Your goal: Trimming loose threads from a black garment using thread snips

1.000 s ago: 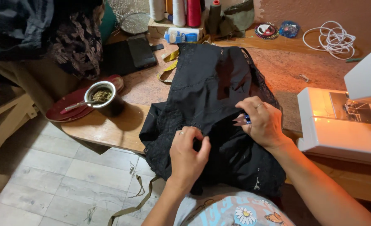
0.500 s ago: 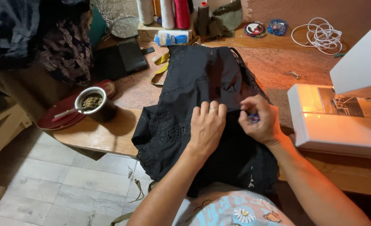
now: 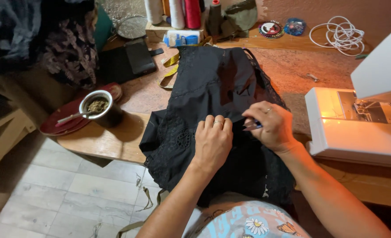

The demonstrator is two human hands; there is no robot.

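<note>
Warm lamp glow on the sewing machine (image 3: 358, 128) bed, dimmer daylight on the worktop (image 3: 111, 141), soft shadows, black fabric (image 3: 213, 88) detail lost, mild wide-angle edge distortion, sharp focus

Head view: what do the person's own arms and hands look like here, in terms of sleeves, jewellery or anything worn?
Both forearms are bare, with no sleeves reaching them. The left hand wears a thin ring on one finger, and the right hand also shows a thin ring. No gloves, watches or bracelets are visible. At the bottom edge, the light blue printed top with daisy and butterfly motifs shows.
</note>
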